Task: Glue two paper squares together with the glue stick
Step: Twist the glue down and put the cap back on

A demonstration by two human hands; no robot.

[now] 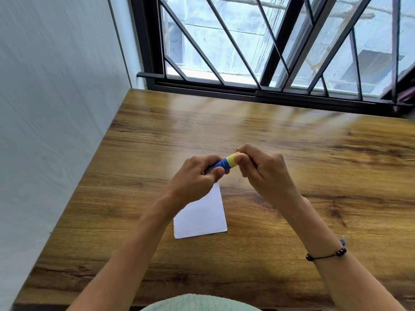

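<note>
The wooden table [292, 153] abuts a white wall [56, 108] along its left edge and a barred window [269, 41] along its far edge. The near edge runs beside the person's body. Bare wood extends on the right half of the table and across the far strip below the window frame; a narrower bare band lies between the paper and the left edge.

A white paper square [202, 218] lies flat on the table, nearer the near edge than the far edge and left of the table's middle. Its far corner is hidden under the left hand. Whether it is one sheet or two stacked cannot be told.

The glue stick [225, 163] is held above the table, just beyond the paper's far end, lying roughly level with its yellow cap end [233, 160] toward the right. The left hand [197, 178] grips the blue barrel, fingers curled round it with the thumb on top. The right hand [262, 169] pinches the yellow cap end with thumb and fingers, the remaining fingers curled inward. Both hands are clear of the table surface. A beaded cord bracelet [327, 254] sits on the right forearm.
</note>
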